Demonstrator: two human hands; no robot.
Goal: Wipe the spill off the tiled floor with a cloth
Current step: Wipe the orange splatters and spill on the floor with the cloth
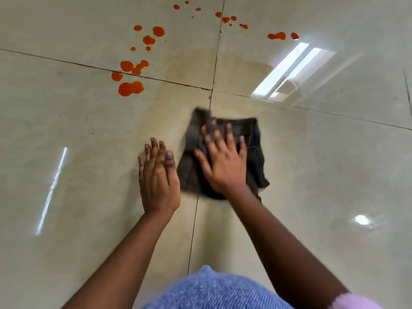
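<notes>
I see the right hand (223, 162) lying palm-down on the dark cloth (256, 161), fingers (228, 134) straight and spread wide, pressing it flat to the tiled floor (323, 175) near frame centre, across a grout line. The left hand (157, 177) sits at the cloth's 9 o'clock, just beside it, fingers straight and close together, flat toward the floor and holding nothing. Orange-red spill drops (130, 88) lie scattered from 10 to 1 o'clock of the cloth, well apart from it. A blue ribbed garment (211, 291) fills 6 o'clock.
</notes>
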